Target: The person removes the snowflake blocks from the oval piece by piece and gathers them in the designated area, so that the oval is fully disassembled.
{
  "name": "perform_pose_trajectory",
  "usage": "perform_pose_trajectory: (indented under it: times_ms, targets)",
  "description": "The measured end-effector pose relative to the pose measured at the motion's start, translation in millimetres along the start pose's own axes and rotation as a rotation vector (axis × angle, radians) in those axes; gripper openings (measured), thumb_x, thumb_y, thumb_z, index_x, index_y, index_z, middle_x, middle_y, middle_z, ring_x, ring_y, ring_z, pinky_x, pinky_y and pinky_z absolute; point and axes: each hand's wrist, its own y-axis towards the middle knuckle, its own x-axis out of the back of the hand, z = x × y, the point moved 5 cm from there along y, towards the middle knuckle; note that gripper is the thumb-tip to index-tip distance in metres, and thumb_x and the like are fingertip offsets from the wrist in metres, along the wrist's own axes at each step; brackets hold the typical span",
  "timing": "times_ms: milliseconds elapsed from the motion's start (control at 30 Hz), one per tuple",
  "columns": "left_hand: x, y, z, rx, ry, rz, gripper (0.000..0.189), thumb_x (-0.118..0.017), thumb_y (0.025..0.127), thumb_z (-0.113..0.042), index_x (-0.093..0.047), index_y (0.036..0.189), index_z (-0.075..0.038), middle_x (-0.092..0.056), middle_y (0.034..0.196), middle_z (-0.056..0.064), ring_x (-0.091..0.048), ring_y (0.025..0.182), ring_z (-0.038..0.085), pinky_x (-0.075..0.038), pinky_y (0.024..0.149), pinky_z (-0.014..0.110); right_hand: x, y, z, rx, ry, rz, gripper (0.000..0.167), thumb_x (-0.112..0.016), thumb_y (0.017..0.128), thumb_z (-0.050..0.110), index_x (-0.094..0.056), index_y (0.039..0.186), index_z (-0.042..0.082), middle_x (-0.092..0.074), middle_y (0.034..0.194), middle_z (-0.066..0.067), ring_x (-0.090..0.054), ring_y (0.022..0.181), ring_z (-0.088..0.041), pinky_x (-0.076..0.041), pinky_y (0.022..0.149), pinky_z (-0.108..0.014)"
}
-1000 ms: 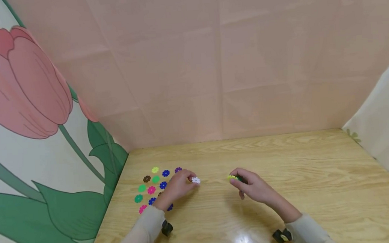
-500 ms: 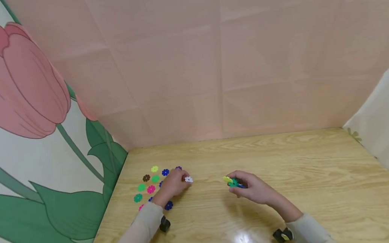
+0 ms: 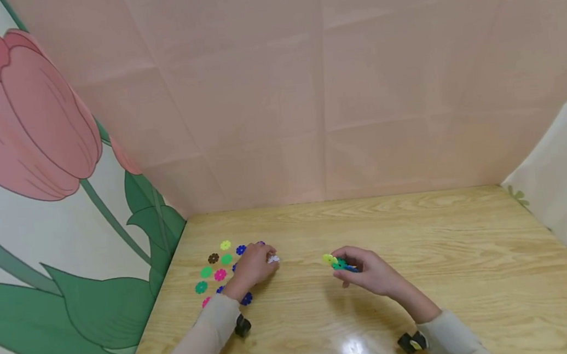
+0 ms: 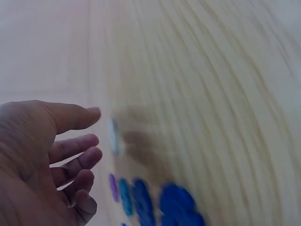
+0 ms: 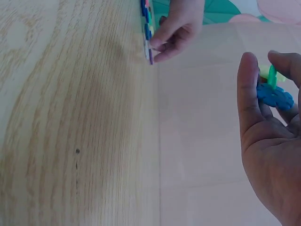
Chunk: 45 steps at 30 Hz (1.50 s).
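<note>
A white flower-shaped disc [image 3: 273, 259] lies at the fingertips of my left hand [image 3: 254, 268]. In the left wrist view the thumb and fingers stand apart, and the white disc [image 4: 113, 136] sits just beyond them. My right hand [image 3: 369, 270] holds a small cluster of joined flower discs above the table, pinched between thumb and fingers. The cluster has a yellow disc [image 3: 329, 259], a green disc [image 3: 339, 264] and a blue disc [image 5: 275, 97]. In the right wrist view the green disc [image 5: 272, 77] stands upright on the blue one.
Several loose flower discs lie at the left of the wooden table [image 3: 441, 243], among them a pink disc [image 3: 220, 274], a brown disc [image 3: 213, 258] and a dark blue disc [image 3: 246, 298]. My left forearm [image 3: 201, 336] covers some. A pink cloth [image 3: 278, 100] rises behind the table.
My left hand has moved left with the white disc and let go of it beside the loose discs. My right hand has shifted slightly left, turning the cluster so the green and blue discs show.
</note>
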Motion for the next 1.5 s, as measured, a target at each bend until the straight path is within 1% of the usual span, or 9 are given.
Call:
perform_pose_trajectory:
  times_ms: [133, 333, 467, 633, 833, 967, 1100, 1333, 1500]
  targets:
    - [9.2, -5.6, -21.6, -0.052, -0.098, -0.029, 0.03, -0.07, 0.096, -0.029, -0.072, 0.12, -0.01, -0.066, 0.107, 0.003, -0.058, 0.103, 0.023, -0.051, 0.086, 0.04, 0.3, -0.1, 0.8, 0.019, 0.01, -0.004, 0.033, -0.065, 0.1, 0.009, -0.059, 0.129, -0.005, -0.06, 0.109, -0.027, -0.069, 0.081, -0.029, -0.061, 0.07, -0.045]
    - [24.2, -19.2, -60.1, -0.175, -0.234, -0.041, 0.032, -0.066, 0.1, -0.033, -0.07, 0.124, -0.013, -0.067, 0.119, 0.001, -0.061, 0.103, 0.019, -0.053, 0.084, 0.035, 1.0, 0.6, -1.1, -0.012, 0.025, -0.03, 0.032, -0.068, 0.097, 0.008, -0.057, 0.125, -0.003, -0.065, 0.105, -0.025, -0.07, 0.082, -0.022, -0.06, 0.072, -0.047]
    - [31.8, -29.6, -82.0, -0.236, -0.273, -0.027, 0.031, -0.064, 0.101, -0.038, -0.069, 0.125, -0.018, -0.067, 0.122, -0.003, -0.062, 0.107, 0.018, -0.054, 0.086, 0.032, 1.5, 0.7, -0.5, -0.016, 0.027, -0.039, 0.029, -0.069, 0.096, 0.008, -0.058, 0.121, -0.003, -0.066, 0.103, -0.02, -0.071, 0.082, -0.026, -0.06, 0.072, -0.047]
    - [36.4, -40.7, -100.3, -0.303, -0.301, -0.02, 0.031, -0.065, 0.1, -0.038, -0.068, 0.126, -0.021, -0.067, 0.125, -0.005, -0.062, 0.109, 0.014, -0.054, 0.087, 0.03, 2.1, 0.7, 2.3, -0.015, 0.024, -0.043, 0.029, -0.069, 0.097, 0.01, -0.06, 0.122, -0.002, -0.067, 0.105, -0.02, -0.07, 0.085, -0.032, -0.061, 0.074, -0.045]
    - [37.4, -49.1, -113.4, -0.355, -0.339, -0.022, 0.032, -0.066, 0.099, -0.034, -0.068, 0.127, -0.018, -0.068, 0.121, -0.004, -0.062, 0.108, 0.014, -0.056, 0.087, 0.035, 1.9, 0.5, 3.7, -0.017, 0.021, -0.043, 0.029, -0.069, 0.097, 0.012, -0.06, 0.122, 0.0, -0.067, 0.104, -0.019, -0.071, 0.084, -0.028, -0.061, 0.074, -0.046]
    - [36.2, -51.7, -119.8, -0.373, -0.356, -0.03, 0.029, -0.068, 0.099, -0.031, -0.069, 0.124, -0.018, -0.068, 0.117, -0.004, -0.06, 0.103, 0.01, -0.055, 0.083, 0.028, 1.4, 0.0, 4.0, -0.006, 0.028, -0.041, 0.031, -0.07, 0.096, 0.011, -0.059, 0.123, -0.001, -0.067, 0.102, -0.019, -0.07, 0.081, -0.021, -0.061, 0.071, -0.045]
    - [34.7, -53.3, -124.4, -0.397, -0.352, -0.053, 0.023, -0.071, 0.097, -0.028, -0.071, 0.118, -0.018, -0.068, 0.108, -0.006, -0.06, 0.097, 0.01, -0.052, 0.078, 0.022, 1.0, -0.3, 4.5, 0.002, 0.046, -0.037, 0.033, -0.071, 0.095, 0.009, -0.058, 0.123, -0.002, -0.066, 0.103, -0.02, -0.07, 0.081, -0.023, -0.061, 0.071, -0.045]
    - [31.5, -52.7, -126.7, -0.387, -0.381, -0.07, 0.018, -0.071, 0.096, -0.028, -0.073, 0.111, -0.018, -0.067, 0.101, -0.008, -0.061, 0.093, 0.012, -0.057, 0.076, 0.032, 1.2, -1.0, 3.6, -0.032, 0.017, -0.032, 0.034, -0.071, 0.096, 0.013, -0.06, 0.125, -0.003, -0.07, 0.101, -0.017, -0.07, 0.08, -0.019, -0.061, 0.071, -0.042]
    - [32.6, -52.1, -128.4, -0.385, -0.404, -0.084, 0.015, -0.071, 0.096, -0.029, -0.073, 0.107, -0.019, -0.066, 0.1, -0.009, -0.058, 0.09, 0.006, -0.057, 0.076, 0.029, 1.9, -2.0, 4.2, -0.034, -0.039, -0.037, 0.035, -0.069, 0.097, 0.016, -0.062, 0.127, -0.001, -0.072, 0.096, -0.011, -0.07, 0.078, -0.017, -0.061, 0.069, -0.042]
